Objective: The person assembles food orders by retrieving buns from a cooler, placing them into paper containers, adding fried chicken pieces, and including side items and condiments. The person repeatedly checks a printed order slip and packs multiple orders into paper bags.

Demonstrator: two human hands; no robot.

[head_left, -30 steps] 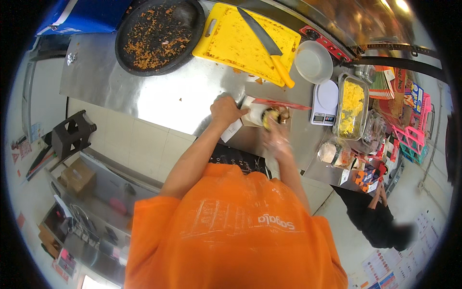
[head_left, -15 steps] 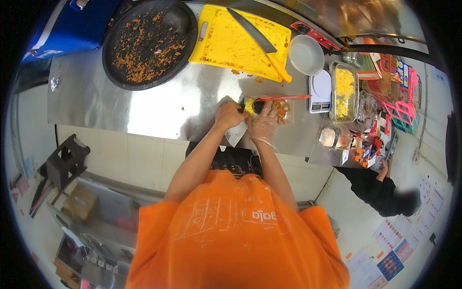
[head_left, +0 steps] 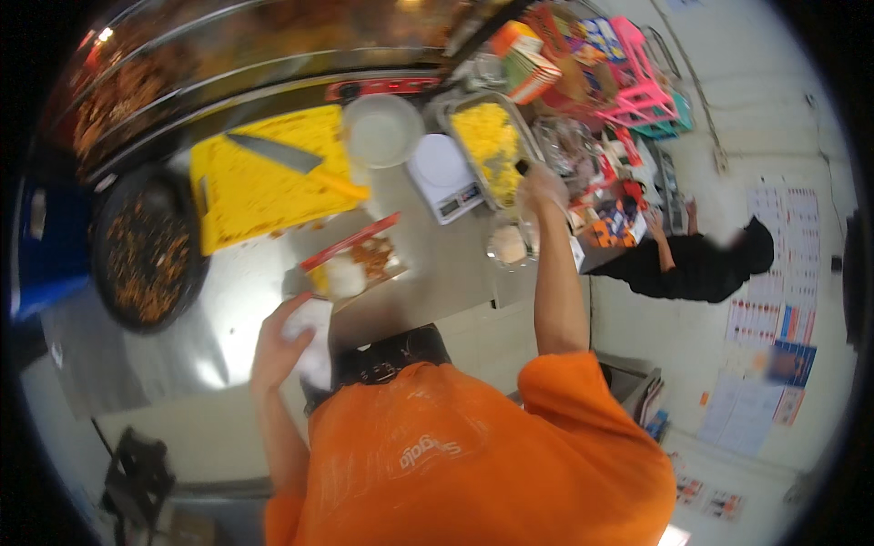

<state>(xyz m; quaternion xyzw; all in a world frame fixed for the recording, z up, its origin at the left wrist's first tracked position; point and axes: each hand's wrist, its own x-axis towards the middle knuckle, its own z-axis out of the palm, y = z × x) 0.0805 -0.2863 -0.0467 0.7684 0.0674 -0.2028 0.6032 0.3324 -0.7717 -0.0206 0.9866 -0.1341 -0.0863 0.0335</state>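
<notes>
My left hand (head_left: 276,353) is closed on a white sheet of paper (head_left: 312,338) at the table's front edge. My right hand (head_left: 542,193), in a clear plastic glove, reaches far right beside the glass container of yellow food (head_left: 485,136). Its fingers are closed around a small dark-ended thing (head_left: 523,167), too blurred to name. Between my hands lies a clear bag with a red top strip (head_left: 351,244). Inside are a white lump (head_left: 345,277) and brown shredded food (head_left: 372,258).
A yellow cutting board (head_left: 264,196) bears a knife (head_left: 300,162); left of it is a black pan (head_left: 146,250). A pale bowl (head_left: 383,132) and white scale (head_left: 443,173) stand near the container. A clear pack (head_left: 510,246) lies near my right forearm. Another person (head_left: 701,264) works at right.
My right hand has left the bag and moved right to the glass container. My left hand has drawn aside with the paper. The whole view has turned toward the right.
</notes>
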